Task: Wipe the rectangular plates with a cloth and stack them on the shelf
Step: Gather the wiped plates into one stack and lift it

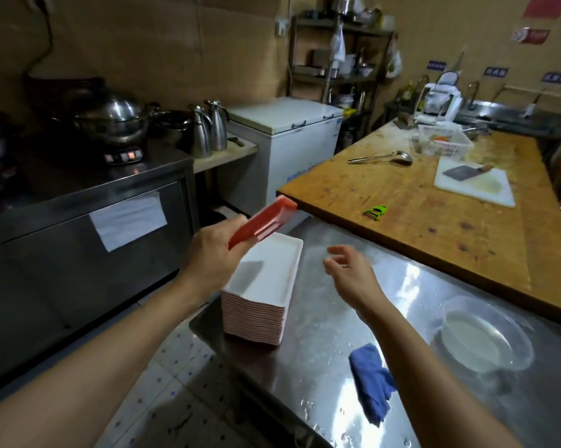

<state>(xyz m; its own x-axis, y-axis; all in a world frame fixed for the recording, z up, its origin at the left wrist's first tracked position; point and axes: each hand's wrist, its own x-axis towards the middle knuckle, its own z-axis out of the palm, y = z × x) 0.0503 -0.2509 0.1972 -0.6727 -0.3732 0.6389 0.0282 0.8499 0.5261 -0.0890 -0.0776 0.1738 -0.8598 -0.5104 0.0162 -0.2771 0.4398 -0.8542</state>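
Left hand (213,253) grasps one red-backed plate (261,223), tilted above the plate stack (258,305) on the steel desk (321,318). Right hand (350,273) released, empty. Blue cloth (371,381) lies apart, near edge. Step: plate lifted, unwiped. Next: right hand fetches cloth.

A wooden worktop (418,202) fills the right side. Near its front edge lies a green peeler (375,211). A white cutting board (473,189) sits toward its right edge with a cleaver (463,172) resting on it. A steel ladle (382,157) lies near the worktop's left edge, and a white plastic basket (444,143) stands by its far edge. On the steel counter (337,318) below, a clear plastic basin (486,334) sits near the right edge. A white chest freezer (289,140) stands beyond the worktop's left corner. Left of it, two steel jugs (208,129) stand side by side, and a lidded steel pot (114,119) sits on an induction cooker (124,155).
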